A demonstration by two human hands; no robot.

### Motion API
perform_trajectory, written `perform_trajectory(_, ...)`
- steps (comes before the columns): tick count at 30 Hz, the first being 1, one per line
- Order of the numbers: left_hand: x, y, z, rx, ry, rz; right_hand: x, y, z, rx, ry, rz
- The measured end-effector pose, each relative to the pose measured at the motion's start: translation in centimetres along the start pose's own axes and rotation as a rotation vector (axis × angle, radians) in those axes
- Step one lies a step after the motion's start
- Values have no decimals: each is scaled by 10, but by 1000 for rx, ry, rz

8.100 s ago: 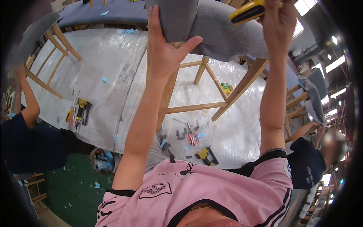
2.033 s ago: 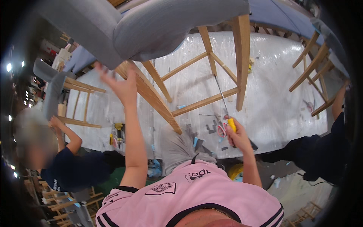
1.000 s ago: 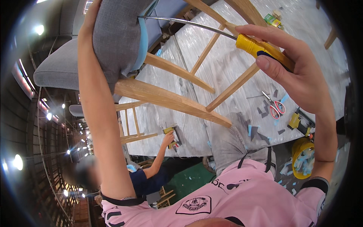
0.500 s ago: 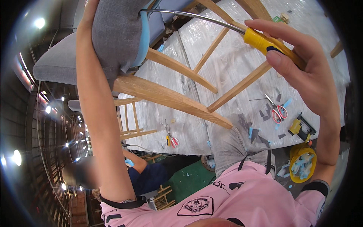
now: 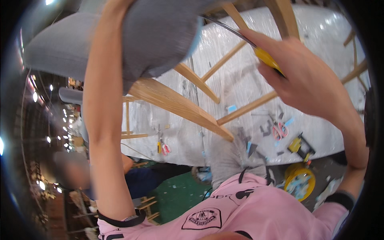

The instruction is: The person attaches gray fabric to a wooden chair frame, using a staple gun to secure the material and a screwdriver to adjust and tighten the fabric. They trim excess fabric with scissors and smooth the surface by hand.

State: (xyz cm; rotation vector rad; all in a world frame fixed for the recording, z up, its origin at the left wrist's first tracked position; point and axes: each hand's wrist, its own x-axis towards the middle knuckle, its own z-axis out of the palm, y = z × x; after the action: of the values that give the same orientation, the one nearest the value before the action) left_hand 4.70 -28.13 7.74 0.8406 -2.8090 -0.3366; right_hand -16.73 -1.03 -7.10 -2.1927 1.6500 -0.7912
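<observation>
A grey upholstered chair (image 5: 160,36) with light wooden legs (image 5: 180,106) is tipped up in front of me over a table covered in clear plastic sheet (image 5: 240,84). My left hand (image 5: 116,6) reaches up against the grey seat, mostly cut off by the top edge. My right hand (image 5: 308,76) grips a yellow-handled screwdriver (image 5: 268,60). Its long metal shaft (image 5: 224,28) runs up left to the underside of the seat.
On the plastic sheet lie red-handled scissors (image 5: 279,130), a yellow and black tool (image 5: 301,146), another small tool (image 5: 162,147) and fabric scraps. A yellow reel (image 5: 299,182) sits on the floor. Another person (image 5: 132,176) sits at lower left beside more chairs (image 5: 68,96).
The view has swung and closed in on the chair. My right hand with the screwdriver has moved down and right in view. My left arm stays raised on the seat.
</observation>
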Motion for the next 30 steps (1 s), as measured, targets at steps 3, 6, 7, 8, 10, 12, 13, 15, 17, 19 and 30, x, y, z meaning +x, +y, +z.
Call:
perform_trajectory(3,-18,8,-8,34,42,-36,-22,26,-11,-4,-20,-41)
perform_trajectory(6,-23,9,-8,81,64,-64,-52,40,-12,215,-12,44)
perform_trajectory(7,-29,11,-10,97,67,-82,-68,36,-6,240,27,70)
perform_trajectory(8,-32,19,-14,122,70,-89,-78,38,-7,274,91,85)
perform_trajectory(10,-37,20,-7,161,50,-92,-95,44,0,428,152,164)
perform_trajectory(12,-26,28,24,348,188,14,-119,59,22,473,327,223)
perform_trajectory(13,-33,31,25,414,212,-8,-121,62,32,519,336,224)
perform_trajectory(15,-43,36,27,335,203,-57,-115,60,48,611,351,220)
perform_trajectory(17,-43,35,24,349,191,-28,-105,56,62,696,404,206)
perform_trajectory(19,-43,33,22,375,187,-16,-94,53,73,735,440,166)
perform_trajectory(30,-39,31,30,351,217,16,-32,51,83,671,452,-33)
